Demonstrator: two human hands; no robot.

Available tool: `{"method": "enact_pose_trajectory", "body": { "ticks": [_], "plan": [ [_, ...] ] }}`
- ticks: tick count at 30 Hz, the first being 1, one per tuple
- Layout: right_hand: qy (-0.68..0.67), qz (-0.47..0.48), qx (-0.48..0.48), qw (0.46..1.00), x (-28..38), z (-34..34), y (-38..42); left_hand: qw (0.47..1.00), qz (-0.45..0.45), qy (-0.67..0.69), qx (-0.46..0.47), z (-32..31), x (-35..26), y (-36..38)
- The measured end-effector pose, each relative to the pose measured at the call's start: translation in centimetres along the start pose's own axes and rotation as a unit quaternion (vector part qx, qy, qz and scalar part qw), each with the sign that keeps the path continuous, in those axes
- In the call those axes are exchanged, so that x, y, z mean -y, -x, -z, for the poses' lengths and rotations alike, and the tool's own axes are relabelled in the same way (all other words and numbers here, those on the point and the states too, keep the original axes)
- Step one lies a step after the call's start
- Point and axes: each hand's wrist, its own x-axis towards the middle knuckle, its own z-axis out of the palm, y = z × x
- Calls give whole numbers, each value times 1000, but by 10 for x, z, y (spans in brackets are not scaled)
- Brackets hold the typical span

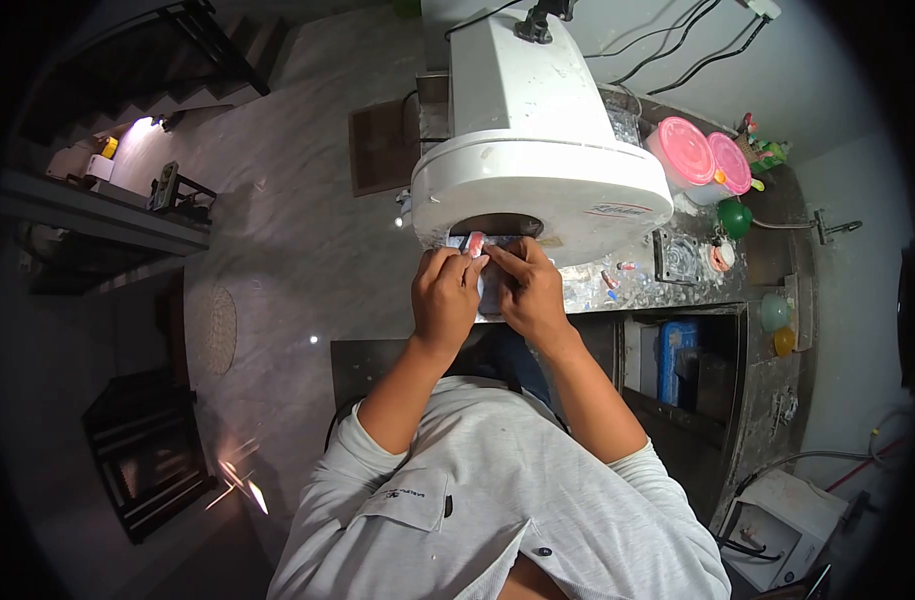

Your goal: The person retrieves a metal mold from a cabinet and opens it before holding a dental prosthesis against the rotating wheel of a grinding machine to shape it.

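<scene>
A small red and white piece [476,242] is held up at the opening of a large white machine [538,165]. My left hand [446,290] pinches it between thumb and fingers. Close beside it on the right, my right hand [528,290] has its fingers bent together, the index fingertip at or very near the piece. Whether that hand grips anything of its own is too small to tell. Both hands are over the front edge of the worktop, just below the machine's dark opening [498,224].
On the worktop [588,290] to the right lie small red and blue pieces [610,280] and a metal frame [677,257]. Pink-lidded tubs [684,150], a green ball-like object [735,218] and a tap [836,228] are farther right. A blue object [677,362] stands in the shelf below.
</scene>
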Motion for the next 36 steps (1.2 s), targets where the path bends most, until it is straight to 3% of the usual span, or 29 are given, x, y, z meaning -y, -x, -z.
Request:
{"method": "enact_pose_trajectory", "body": {
  "ticks": [10,15,24,36],
  "plan": [
    [22,5,0,1000,1,0,1,999,6,-36,-14,-1,-1,-1],
    [35,59,-105,992,0,-7,-7,999,-6,-47,-12,1,3,0],
    [108,60,-89,988,-10,-16,-11,998,7,-47,-40,-2,4,-6],
    [108,52,-108,987,-9,-18,-13,997,3,-60,-48,-4,8,-5]
  ]
}}
